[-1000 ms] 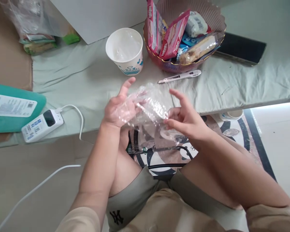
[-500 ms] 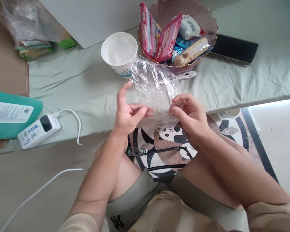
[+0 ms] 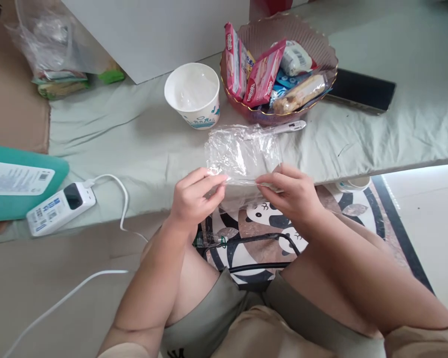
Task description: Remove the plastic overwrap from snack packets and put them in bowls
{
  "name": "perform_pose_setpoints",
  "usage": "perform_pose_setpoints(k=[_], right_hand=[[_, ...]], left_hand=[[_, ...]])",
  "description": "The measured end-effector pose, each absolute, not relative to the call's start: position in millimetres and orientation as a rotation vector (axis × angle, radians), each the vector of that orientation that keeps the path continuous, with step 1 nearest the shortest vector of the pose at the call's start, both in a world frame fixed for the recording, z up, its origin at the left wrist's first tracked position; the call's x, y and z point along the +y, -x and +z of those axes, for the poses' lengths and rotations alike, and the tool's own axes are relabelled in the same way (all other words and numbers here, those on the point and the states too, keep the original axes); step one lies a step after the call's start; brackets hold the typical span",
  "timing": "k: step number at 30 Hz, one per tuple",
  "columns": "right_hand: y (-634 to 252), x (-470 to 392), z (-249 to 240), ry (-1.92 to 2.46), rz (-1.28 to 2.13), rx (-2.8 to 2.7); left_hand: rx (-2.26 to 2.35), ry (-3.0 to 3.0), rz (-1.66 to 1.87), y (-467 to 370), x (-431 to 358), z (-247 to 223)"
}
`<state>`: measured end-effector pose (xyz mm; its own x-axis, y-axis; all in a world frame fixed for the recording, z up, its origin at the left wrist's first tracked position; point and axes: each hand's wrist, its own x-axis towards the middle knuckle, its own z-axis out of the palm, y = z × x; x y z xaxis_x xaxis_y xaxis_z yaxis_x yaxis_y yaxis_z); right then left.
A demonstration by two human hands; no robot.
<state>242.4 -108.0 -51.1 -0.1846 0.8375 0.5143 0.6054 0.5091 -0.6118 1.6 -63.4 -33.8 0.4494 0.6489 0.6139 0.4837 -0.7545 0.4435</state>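
Stretched between my two hands is a clear, crinkled plastic bag point(image 3: 242, 154), spread over the front edge of the cloth-covered surface. My left hand point(image 3: 197, 196) pinches its near edge between thumb and fingers. On the other side my right hand point(image 3: 289, 191) pinches the same edge. Just beyond the bag stands a white paper cup point(image 3: 199, 119) with a blue print and what looks like clear film inside. A white pen-like item point(image 3: 289, 128) lies partly behind the bag's far right corner.
A scalloped bowl point(image 3: 242, 113) holds several wrapped snacks, with a black phone point(image 3: 364, 92) to its right. At left lie a power bank point(image 3: 61, 209) with a white cable point(image 3: 125, 199) and a green package point(image 3: 26, 164). A panda-patterned mat point(image 3: 261, 214) covers the floor below.
My left fingers have closed onto the bag's near edge; before, the index finger was raised. The bag now lies flatter, its edge drawn straight between both hands. The view has shifted slightly.
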Motion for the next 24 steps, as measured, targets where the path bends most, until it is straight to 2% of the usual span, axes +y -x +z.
perform_pose_setpoints(k=[4, 7, 11, 16, 21, 24], right_hand=[[-240, -108, -50, 1.212, 0.034, -1.82], [-241, -113, -40, 1.073, 0.051, -1.877], [-238, -126, -27, 0.993, 0.613, -1.775], [-231, -127, -33, 1.198, 1.315, -1.0], [-231, -118, -33, 1.262, 1.622, -0.867], [-229, -117, -29, 1.349, 1.629, -0.912]], left_hand=[[1.092, -2.484, 1.265, 1, -64, -34], [0.975, -2.363, 1.375, 1, -69, -28], [0.703, -1.877, 1.275, -5, -80, -18], [1.088, -1.135, 0.994, -20, -77, -17], [1.122, -0.83, 0.951, -18, -59, -23], [0.954, -0.796, 0.862, -14, -56, -27]])
